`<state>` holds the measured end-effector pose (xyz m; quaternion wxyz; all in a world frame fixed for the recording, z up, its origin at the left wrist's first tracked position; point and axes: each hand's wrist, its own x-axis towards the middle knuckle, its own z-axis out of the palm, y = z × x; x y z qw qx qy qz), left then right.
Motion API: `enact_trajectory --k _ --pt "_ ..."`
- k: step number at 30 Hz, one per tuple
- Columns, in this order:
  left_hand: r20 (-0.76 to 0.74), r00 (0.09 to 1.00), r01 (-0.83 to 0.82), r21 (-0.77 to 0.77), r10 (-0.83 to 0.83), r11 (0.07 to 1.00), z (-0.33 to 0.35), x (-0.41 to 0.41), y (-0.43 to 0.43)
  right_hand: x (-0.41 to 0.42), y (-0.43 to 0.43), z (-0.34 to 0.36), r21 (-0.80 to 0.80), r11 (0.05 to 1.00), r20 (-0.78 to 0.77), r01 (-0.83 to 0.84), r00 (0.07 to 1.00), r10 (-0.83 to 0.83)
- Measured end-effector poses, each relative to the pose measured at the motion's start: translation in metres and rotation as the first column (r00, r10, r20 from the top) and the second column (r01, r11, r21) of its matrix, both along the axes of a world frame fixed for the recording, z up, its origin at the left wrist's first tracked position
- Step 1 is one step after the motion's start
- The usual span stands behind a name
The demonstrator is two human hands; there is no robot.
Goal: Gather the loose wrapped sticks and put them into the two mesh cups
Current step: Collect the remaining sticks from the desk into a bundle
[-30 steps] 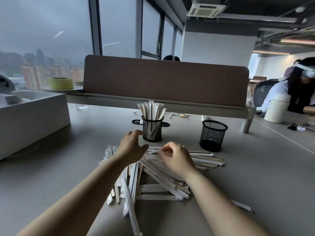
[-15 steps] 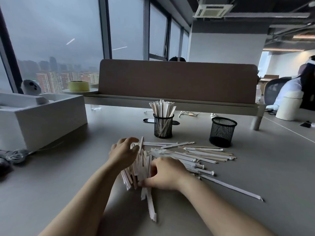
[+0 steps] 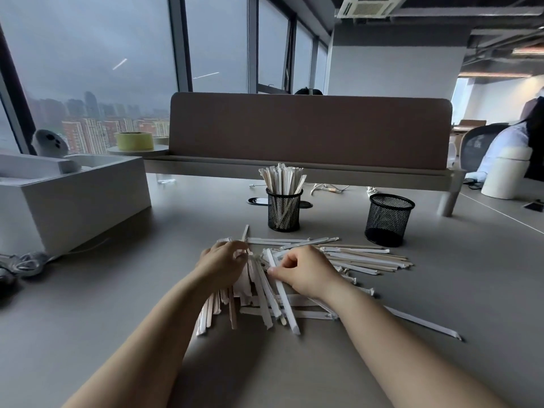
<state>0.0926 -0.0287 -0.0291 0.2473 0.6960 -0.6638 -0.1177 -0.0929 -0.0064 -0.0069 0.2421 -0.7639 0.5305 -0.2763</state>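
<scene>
Several white paper-wrapped sticks (image 3: 362,257) lie scattered on the grey desk in front of me. My left hand (image 3: 222,265) grips a bundle of wrapped sticks (image 3: 235,293) that fans out toward me below the palm. My right hand (image 3: 303,272) pinches one long wrapped stick (image 3: 281,293) beside that bundle. Behind the pile stands a black mesh cup (image 3: 284,212) packed with upright sticks. A second black mesh cup (image 3: 388,219) to its right looks empty.
A white box (image 3: 73,198) stands at the left, with cables (image 3: 23,263) lying before it. A brown divider panel (image 3: 309,131) closes the desk's far side. A person (image 3: 518,145) sits at the right behind a white container (image 3: 506,175). One stray stick (image 3: 426,322) lies at the right.
My right hand has lifted off the sticks near the left hand and now pinches a single long stick. The bundle under my left hand has fanned out toward me. The view shifted slightly.
</scene>
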Motion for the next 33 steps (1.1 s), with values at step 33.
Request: enact_trajectory --k 33 --pt "-0.370 0.927 0.024 0.210 0.056 0.977 0.010 -0.037 0.018 -0.010 -0.016 -0.006 0.163 0.977 -0.459 0.137 0.887 -0.048"
